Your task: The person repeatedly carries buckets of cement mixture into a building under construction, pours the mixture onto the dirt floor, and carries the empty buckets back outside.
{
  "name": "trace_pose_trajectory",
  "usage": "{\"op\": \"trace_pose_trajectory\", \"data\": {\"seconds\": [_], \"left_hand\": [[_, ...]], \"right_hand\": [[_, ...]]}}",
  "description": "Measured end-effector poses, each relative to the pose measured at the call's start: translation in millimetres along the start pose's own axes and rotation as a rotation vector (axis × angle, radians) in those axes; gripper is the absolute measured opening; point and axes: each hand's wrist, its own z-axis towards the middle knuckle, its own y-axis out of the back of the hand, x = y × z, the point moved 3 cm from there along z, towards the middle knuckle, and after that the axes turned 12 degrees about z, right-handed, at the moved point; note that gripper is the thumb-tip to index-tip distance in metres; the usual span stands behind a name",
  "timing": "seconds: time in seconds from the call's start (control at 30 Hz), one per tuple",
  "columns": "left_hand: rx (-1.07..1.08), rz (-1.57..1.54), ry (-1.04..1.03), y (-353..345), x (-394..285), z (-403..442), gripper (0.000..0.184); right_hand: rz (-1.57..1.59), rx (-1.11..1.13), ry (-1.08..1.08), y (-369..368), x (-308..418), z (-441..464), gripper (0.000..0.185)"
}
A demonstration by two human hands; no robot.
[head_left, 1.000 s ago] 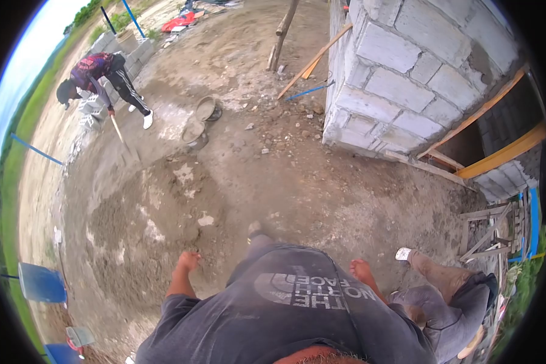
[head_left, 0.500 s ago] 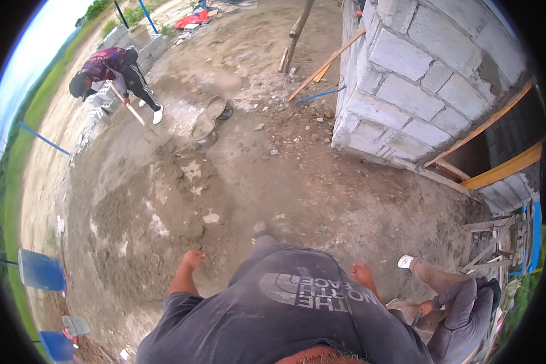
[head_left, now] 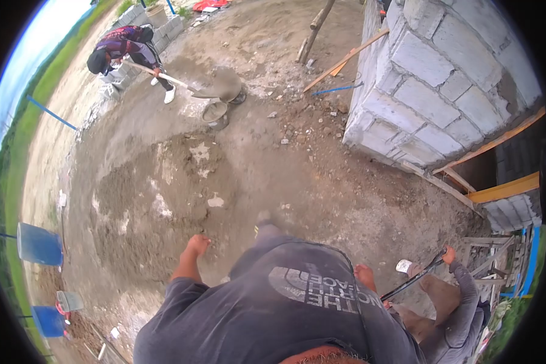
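My left hand (head_left: 197,244) hangs beside my dark printed shirt (head_left: 273,291), above the grey mixed heap (head_left: 164,176). Its fingers are loosely bent and partly apart, with nothing visible in them. On the other side, my right hand (head_left: 364,274) is partly covered by the shirt, so its grip is unclear. Far left, a bent co-worker (head_left: 124,48) holds a shovel (head_left: 170,79). The shovel's end is over a bucket (head_left: 240,97), with a blurred grey mass there. A second bucket (head_left: 214,113) stands beside it.
At right, another co-worker (head_left: 464,297) grips a dark-handled tool (head_left: 415,276). A concrete block wall (head_left: 430,91) rises on the right with wooden boards (head_left: 506,189) across its opening. A blue drum (head_left: 39,244) stands at left. A slanted pole (head_left: 315,30) is at the back.
The far co-worker's shovel has risen from the ground and swung right to the buckets. The right co-worker's hand has lifted with a dark handle. My left hand sits slightly higher in view.
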Motion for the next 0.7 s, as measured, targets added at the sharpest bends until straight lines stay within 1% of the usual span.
{"op": "trace_pose_trajectory", "data": {"seconds": [0.1, 0.2, 0.27, 0.3, 0.4, 0.5, 0.6, 0.7], "left_hand": [[-0.034, 0.050, -0.052, -10.7, 6.5, 8.1, 0.031], [-0.038, -0.059, -0.026, -14.7, 11.9, 5.8, 0.032], [-0.035, 0.036, -0.029, -11.7, 10.2, 2.2, 0.031], [-0.033, 0.083, -0.029, -9.3, 10.1, 0.4, 0.031], [-0.025, 0.095, -0.044, -2.3, 11.7, -3.6, 0.031], [-0.093, 0.062, -0.024, 1.2, 14.4, -8.0, 0.030], [-0.032, 0.041, -0.004, 6.2, 14.0, -6.6, 0.029], [-0.045, -0.007, 0.003, 10.4, 15.1, -8.1, 0.029]], "right_hand": [[-0.023, 0.023, 0.005, -0.8, 7.1, -5.7, 0.024], [-0.068, 0.020, 0.038, -5.3, 17.2, -17.5, 0.024], [-0.093, 0.002, 0.072, -13.6, 36.3, -36.0, 0.024], [-0.105, 0.008, 0.061, -13.3, 37.0, -34.8, 0.024], [-0.147, 0.021, 0.041, -12.3, 39.1, -32.0, 0.025], [-0.179, 0.015, 0.044, -13.4, 43.6, -30.3, 0.025], [-0.156, 0.020, 0.032, -11.8, 39.5, -21.7, 0.026], [-0.121, 0.031, 0.033, -11.0, 31.9, -11.5, 0.025]]}}
